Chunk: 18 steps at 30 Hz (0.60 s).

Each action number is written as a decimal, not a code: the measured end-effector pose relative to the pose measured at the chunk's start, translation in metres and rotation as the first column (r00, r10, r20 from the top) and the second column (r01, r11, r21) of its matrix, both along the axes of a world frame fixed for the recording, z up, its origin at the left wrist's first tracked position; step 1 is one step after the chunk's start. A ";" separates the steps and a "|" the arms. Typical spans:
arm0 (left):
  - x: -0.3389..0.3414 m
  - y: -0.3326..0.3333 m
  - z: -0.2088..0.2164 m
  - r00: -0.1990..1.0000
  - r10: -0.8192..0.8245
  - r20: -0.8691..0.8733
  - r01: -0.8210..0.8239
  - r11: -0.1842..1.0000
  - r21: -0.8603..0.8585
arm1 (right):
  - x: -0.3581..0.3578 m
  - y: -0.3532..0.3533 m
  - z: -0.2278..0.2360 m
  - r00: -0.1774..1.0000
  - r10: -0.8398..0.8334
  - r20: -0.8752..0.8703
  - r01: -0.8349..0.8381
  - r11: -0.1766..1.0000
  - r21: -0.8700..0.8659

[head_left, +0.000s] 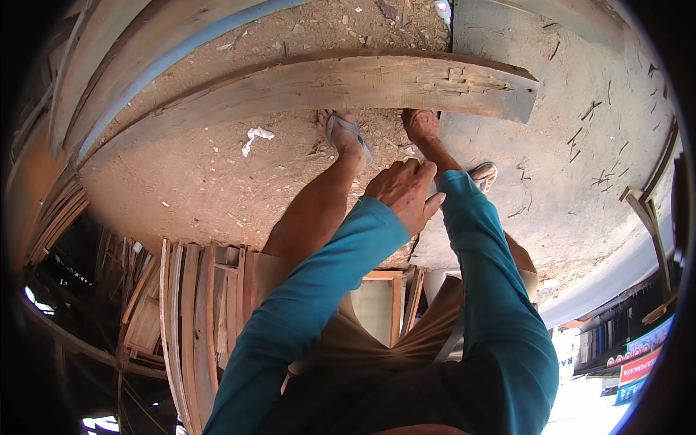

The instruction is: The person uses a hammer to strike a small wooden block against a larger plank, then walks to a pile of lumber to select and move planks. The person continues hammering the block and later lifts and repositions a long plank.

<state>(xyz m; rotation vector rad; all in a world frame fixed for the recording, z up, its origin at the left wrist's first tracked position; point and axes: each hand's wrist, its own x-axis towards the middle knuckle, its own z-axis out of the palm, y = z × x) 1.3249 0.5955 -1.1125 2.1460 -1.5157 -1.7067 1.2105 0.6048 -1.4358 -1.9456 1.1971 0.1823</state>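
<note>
A long, weathered wooden plank [348, 83] spans the upper part of the head view, its right end squared off and its near face chipped. My right hand [422, 125] meets the plank's lower edge, with the fingertips hidden behind the wood, and seems to grip it. Closer to me, my left hand [404, 193] is curled with its back upward and the thumb sticking out to the right. It is apart from the plank and beside my right forearm. Whatever its palm may hold is hidden.
My sandalled feet [346, 134] stand just behind the plank. Upright boards [192, 312] stack at lower left, and a blue-edged board [167, 65] curves along upper left. Dark thin scraps [591, 110] litter the grey floor [580, 181] at right; a crumpled white scrap [255, 138] lies on the dirt.
</note>
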 end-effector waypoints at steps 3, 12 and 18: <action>-0.008 0.002 -0.001 1.000 -0.008 -0.005 0.008 0.997 0.071 | -0.038 0.010 0.059 0.980 -0.180 -0.090 0.196 0.956 0.220; -0.022 -0.007 -0.008 0.998 -0.008 -0.066 0.017 0.991 0.133 | -0.193 -0.135 0.097 0.192 -0.980 0.044 0.978 0.195 0.077; -0.013 -0.006 -0.003 0.998 0.026 -0.062 -0.015 0.987 0.157 | -0.147 -0.224 0.060 0.543 -0.831 0.122 0.630 0.499 0.595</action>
